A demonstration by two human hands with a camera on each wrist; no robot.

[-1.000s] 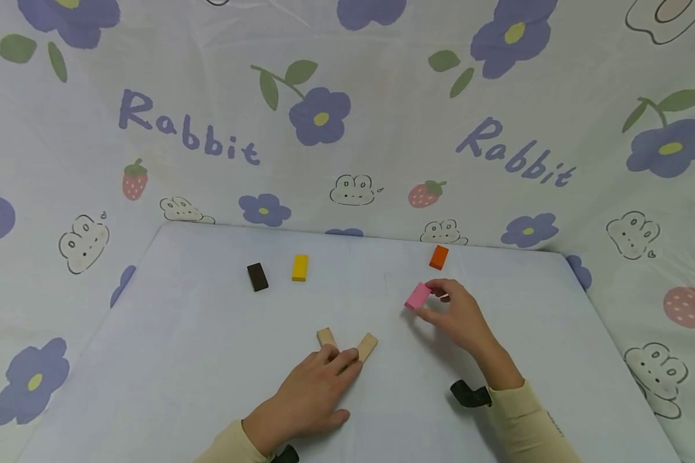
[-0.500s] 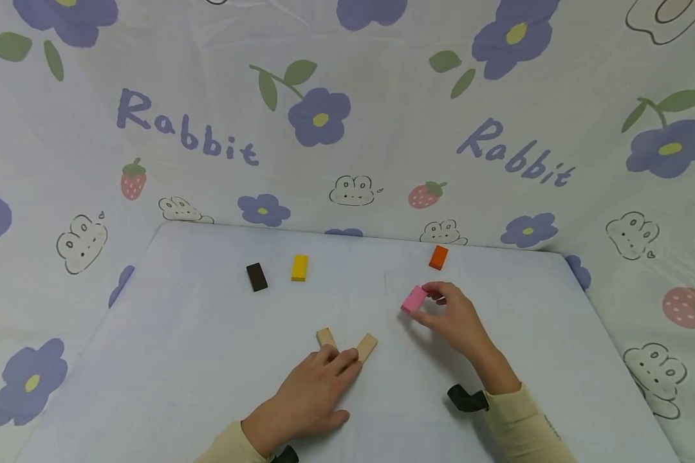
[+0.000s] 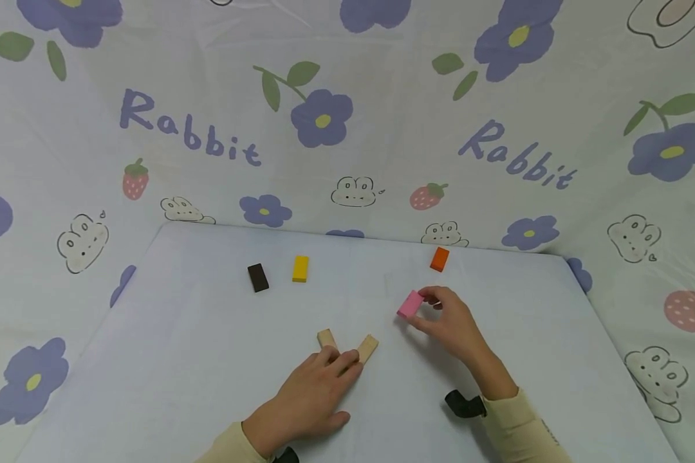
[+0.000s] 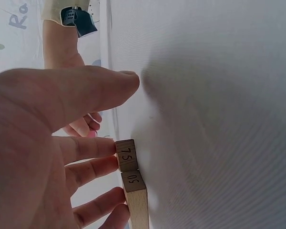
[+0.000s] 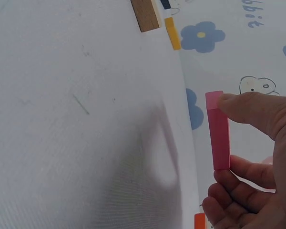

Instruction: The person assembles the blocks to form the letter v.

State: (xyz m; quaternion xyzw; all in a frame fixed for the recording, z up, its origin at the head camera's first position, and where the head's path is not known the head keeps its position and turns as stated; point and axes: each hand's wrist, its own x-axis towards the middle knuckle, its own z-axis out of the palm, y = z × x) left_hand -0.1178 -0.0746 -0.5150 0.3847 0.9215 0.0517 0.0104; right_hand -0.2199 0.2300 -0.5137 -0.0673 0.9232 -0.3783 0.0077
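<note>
My right hand (image 3: 454, 325) pinches a pink domino-like block (image 3: 410, 304) between thumb and fingertips, right of centre. In the right wrist view the pink block (image 5: 219, 133) is held by its two ends, and a shadow falls on the white surface. My left hand (image 3: 315, 392) lies palm down, its fingertips touching two plain wooden blocks, the left one (image 3: 326, 338) and the right one (image 3: 368, 347), which form a V. The left wrist view shows their near ends meeting, marked "75" (image 4: 127, 155) and "50" (image 4: 133, 180). The left thumb stands apart from the blocks.
Farther back on the white table (image 3: 179, 360) lie a black block (image 3: 258, 278), a yellow block (image 3: 300, 269) and an orange block (image 3: 439, 259). A patterned cloth (image 3: 382, 128) hangs behind the table's back edge. Black wrist cameras (image 3: 464, 404) sit at both cuffs.
My right hand has moved a little left and nearer to me, carrying the pink block. My left hand and the two wooden blocks have stayed in place.
</note>
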